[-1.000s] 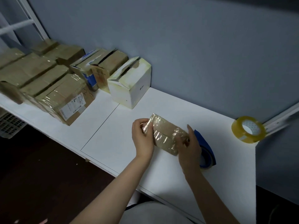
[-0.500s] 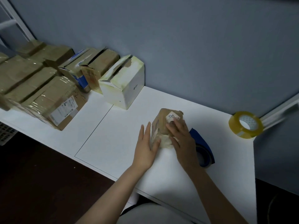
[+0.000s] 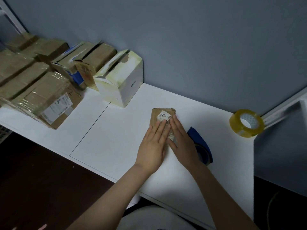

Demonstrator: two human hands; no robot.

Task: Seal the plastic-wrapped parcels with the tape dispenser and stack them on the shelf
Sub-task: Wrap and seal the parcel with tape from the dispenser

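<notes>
A small brown parcel (image 3: 159, 115) wrapped in clear plastic lies on the white shelf (image 3: 116, 138), its white label facing up. My left hand (image 3: 153, 145) presses flat on its near left part with straight fingers. Beside it, my right hand (image 3: 181, 140) lies flat on the parcel's right side, fingers straight too. The near half of the parcel is hidden under both hands. A blue tape dispenser (image 3: 201, 146) rests on the shelf just right of my right hand, partly hidden by the wrist.
A roll of clear yellowish tape (image 3: 246, 122) stands at the shelf's right corner. A white box (image 3: 123, 83) and several brown plastic-wrapped boxes (image 3: 44, 93) line the wall to the left. The shelf's front edge drops to dark floor.
The parcel was held up in both hands a second ago; it has been turned label-up and laid on the shelf, and both hands have flattened onto it.
</notes>
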